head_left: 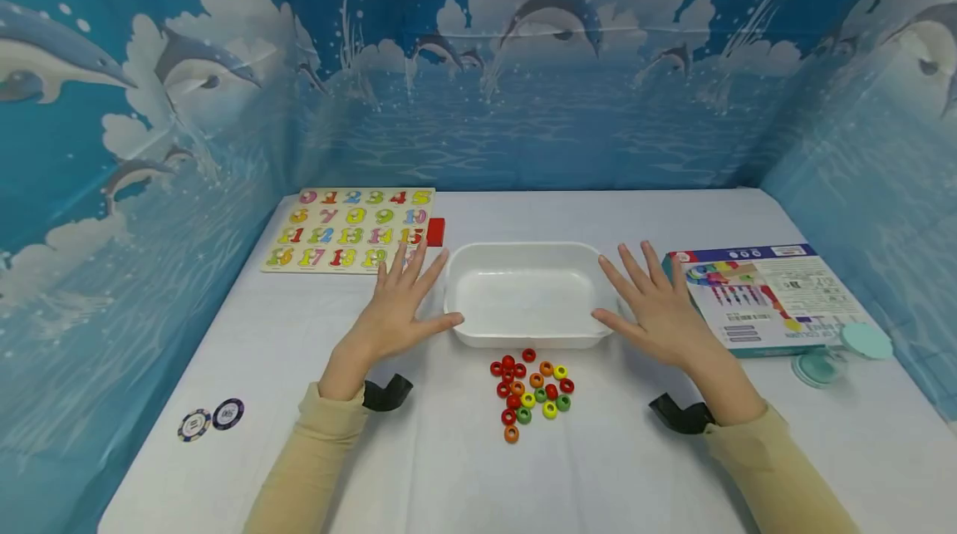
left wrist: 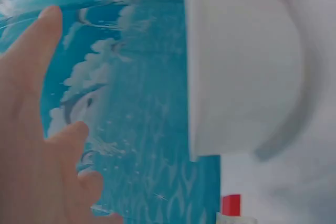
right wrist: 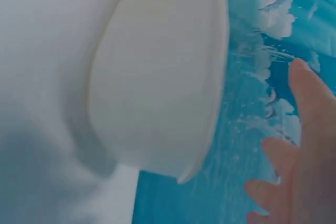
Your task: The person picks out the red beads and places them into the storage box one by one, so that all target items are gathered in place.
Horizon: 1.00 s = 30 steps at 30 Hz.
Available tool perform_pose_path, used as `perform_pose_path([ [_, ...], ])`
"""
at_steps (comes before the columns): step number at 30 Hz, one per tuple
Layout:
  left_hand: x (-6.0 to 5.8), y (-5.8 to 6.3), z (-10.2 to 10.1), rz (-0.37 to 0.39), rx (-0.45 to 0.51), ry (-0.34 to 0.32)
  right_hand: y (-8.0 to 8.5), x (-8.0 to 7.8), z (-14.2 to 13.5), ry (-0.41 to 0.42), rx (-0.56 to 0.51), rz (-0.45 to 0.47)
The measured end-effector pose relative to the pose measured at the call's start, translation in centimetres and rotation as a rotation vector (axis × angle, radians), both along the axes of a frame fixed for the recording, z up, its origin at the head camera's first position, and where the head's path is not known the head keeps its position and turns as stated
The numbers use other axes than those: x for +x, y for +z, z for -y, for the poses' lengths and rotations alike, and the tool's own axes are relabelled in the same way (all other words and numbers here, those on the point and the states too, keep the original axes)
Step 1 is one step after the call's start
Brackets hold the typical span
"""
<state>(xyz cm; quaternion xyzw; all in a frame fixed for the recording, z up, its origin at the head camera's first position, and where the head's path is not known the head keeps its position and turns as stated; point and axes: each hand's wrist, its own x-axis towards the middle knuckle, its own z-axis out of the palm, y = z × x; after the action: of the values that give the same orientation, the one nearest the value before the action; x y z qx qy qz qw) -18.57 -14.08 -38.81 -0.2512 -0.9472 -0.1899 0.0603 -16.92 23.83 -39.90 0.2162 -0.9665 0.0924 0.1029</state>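
Note:
A white rectangular dish (head_left: 532,338) stands in the middle of the table, between my two hands. My left hand (head_left: 392,314) is at its left side, fingers spread and straight, with the thumb near the rim. On the other side my right hand (head_left: 658,314) is spread the same way, its thumb close to the right rim. Whether either thumb touches the dish I cannot tell. Both wrist views show the dish's outer wall (left wrist: 241,72) beside the spread fingers. In front of the dish lies a loose group of red, orange, yellow and green beads (head_left: 536,380).
A number puzzle board (head_left: 340,237) with a red block (head_left: 436,232) by it lies at the back left. Two poker chips (head_left: 212,419) are at the front left. To the right are a flat printed box (head_left: 770,293) and a small jar with a mint lid (head_left: 866,341).

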Motion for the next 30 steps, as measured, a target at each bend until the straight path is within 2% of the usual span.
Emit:
perform_pose_path([
  [4,0.4,1.4,0.0,0.044,0.325,-0.087,1.2,1.0,0.5,0.094,-0.21,0.01],
  [8,1.3,2.5,-0.9,0.12,0.718,-0.159,2.0,2.7,1.4,0.174,-0.436,0.033],
  [11,1.4,1.4,-1.9,0.206,1.005,-0.185,1.6,3.7,2.2,0.277,-0.611,0.093],
  [14,1.1,-0.9,-2.8,0.292,1.183,-0.123,0.8,4.4,3.0,0.379,-0.72,0.203],
  [17,0.8,-3.2,-3.4,0.371,1.232,-0.033,0.1,5.2,3.7,0.411,-0.743,0.29],
  [20,0.9,-5.0,-3.6,0.446,1.22,-0.007,-0.7,6.0,4.0,0.4,-0.754,0.351],
  [25,1.0,-6.9,-3.4,0.567,1.198,-0.069,-3.4,5.8,3.2,0.393,-0.838,0.431],
  [30,1.0,-7.5,-3.4,0.58,1.175,-0.11,-6.4,4.6,2.0,0.363,-0.884,0.503],
])
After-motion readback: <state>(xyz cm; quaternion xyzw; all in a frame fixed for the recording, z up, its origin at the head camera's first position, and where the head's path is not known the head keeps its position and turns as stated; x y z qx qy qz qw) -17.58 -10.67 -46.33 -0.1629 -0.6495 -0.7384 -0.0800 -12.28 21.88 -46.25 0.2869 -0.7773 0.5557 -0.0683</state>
